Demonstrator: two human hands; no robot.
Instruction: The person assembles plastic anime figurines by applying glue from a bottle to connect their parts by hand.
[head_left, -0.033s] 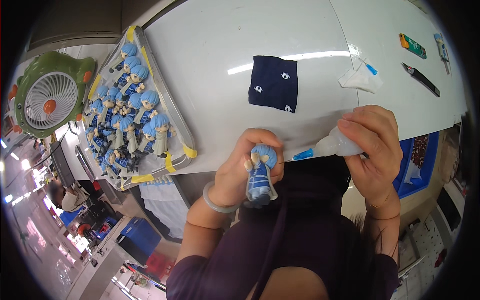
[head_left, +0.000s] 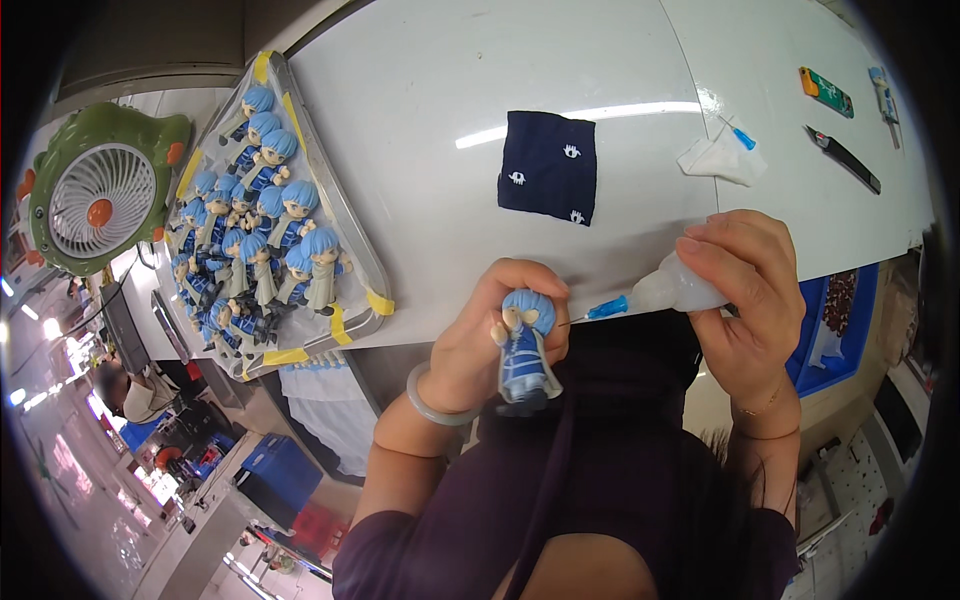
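My left hand (head_left: 480, 345) holds a small blue-haired figurine (head_left: 523, 350) in a blue and white outfit, upright, just below the white table's near edge. My right hand (head_left: 745, 300) grips a soft translucent squeeze bottle (head_left: 680, 290) with a blue needle tip (head_left: 605, 308). The thin needle points left and ends next to the figurine's head. A pale bangle sits on my left wrist.
A metal tray (head_left: 375, 285) at the left holds several matching blue-haired figurines (head_left: 265, 240). On the white table (head_left: 430, 120) lie a dark blue cloth (head_left: 548, 165), a crumpled tissue (head_left: 718, 160), a black knife (head_left: 842, 158) and a green lighter (head_left: 826, 92). A green fan (head_left: 100, 195) stands far left.
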